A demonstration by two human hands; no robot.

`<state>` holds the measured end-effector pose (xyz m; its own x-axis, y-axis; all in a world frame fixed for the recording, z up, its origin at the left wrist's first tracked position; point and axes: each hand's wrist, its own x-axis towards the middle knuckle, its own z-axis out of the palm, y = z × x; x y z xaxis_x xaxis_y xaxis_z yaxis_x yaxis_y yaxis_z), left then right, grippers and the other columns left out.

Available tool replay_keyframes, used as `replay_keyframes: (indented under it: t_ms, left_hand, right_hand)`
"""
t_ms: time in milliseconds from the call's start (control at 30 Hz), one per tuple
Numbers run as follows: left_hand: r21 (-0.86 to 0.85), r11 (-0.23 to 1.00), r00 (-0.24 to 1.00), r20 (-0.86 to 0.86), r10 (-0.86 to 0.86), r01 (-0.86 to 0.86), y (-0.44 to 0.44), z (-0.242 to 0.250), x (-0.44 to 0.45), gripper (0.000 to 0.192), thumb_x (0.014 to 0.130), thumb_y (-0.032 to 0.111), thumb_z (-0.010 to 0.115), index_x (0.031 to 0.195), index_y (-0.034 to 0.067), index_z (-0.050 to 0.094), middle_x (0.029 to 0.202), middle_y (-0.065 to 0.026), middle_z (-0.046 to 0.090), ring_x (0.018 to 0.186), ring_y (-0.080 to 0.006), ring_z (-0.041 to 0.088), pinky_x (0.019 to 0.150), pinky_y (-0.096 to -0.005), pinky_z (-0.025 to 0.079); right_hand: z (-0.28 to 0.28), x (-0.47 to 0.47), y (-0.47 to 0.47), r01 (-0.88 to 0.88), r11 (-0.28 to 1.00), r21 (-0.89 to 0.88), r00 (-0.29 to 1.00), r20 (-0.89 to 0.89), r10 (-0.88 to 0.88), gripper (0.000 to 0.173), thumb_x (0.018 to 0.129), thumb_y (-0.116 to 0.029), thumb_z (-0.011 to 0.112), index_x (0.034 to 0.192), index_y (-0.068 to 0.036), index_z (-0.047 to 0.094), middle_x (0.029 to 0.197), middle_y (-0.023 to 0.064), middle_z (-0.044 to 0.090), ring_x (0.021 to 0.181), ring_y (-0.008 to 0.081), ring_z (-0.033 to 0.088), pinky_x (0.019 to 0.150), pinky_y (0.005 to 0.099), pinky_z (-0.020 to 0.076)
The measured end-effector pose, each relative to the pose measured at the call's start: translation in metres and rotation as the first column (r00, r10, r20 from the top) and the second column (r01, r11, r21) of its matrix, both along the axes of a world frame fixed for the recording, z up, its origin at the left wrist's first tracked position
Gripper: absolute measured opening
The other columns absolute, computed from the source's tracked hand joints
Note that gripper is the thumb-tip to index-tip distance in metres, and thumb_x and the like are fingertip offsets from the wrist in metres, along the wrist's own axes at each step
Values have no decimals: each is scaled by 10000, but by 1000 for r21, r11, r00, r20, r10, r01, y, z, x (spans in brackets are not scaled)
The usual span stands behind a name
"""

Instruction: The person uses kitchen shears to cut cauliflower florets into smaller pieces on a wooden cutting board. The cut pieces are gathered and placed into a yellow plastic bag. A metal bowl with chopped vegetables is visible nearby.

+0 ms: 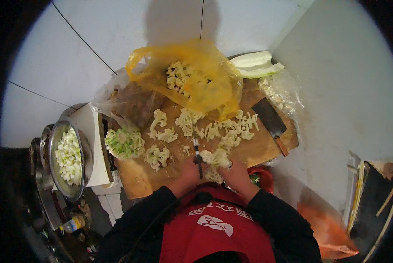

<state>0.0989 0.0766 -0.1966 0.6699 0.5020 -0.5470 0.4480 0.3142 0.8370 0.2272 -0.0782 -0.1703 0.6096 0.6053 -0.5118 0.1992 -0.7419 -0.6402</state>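
My left hand grips a small black-handled tool, probably a paring knife or peeler, whose pale end points away from me. A cauliflower piece is in my right hand, close beside that tool. Both hands are over the near edge of a wooden cutting board. Cut cauliflower florets lie scattered across the board beyond them. To the left sits a cauliflower head, its green stem side showing. At the back, a yellow plastic bag contains more florets.
A cleaver lies on the board's right side. Behind it are a halved pale vegetable and a clear bag of pale pieces. A metal bowl with diced vegetable stands left. A red container is below the board's right edge. Walls border the board.
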Motion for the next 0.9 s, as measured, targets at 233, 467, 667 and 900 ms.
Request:
replay_keyframes:
  t_ms: [233,467,667,900]
  left_hand:
    - [284,958,935,-326,137,-41,14,-35,1,167,847,177,725,892,18,703,705,-123,681,662,-274,660,625,-425,512]
    - [458,889,938,-312,154,6,-4,-82,16,231,837,189,683,936,-20,679,746,-242,672,744,-447,665,676,-495,521]
    - [250,967,925,-376,52,47,-24,-46,-9,238,861,193,742,971,1,656,754,-120,670,670,-230,637,635,-406,517]
    - [112,907,852,-405,-331,406,-34,17,-27,363,849,286,736,1023,-11,623,902,-184,661,835,-298,655,746,-410,519]
  right_hand:
    - [-17,54,-30,102,995,15,992,-83,-100,630,824,-364,763,1253,57,572,1140,260,683,1078,392,664,932,444,522]
    - [-19,98,-55,240,962,127,971,-9,-241,445,848,-185,760,1182,50,584,1089,176,709,979,247,694,844,371,543]
    - [-22,115,-48,328,908,260,863,-474,-175,554,857,-160,768,1289,66,505,1254,200,629,1089,257,650,905,370,536]
    - [-10,121,-6,281,861,424,879,-473,-54,585,896,-61,707,1387,35,404,1267,164,603,1142,231,619,973,355,515]
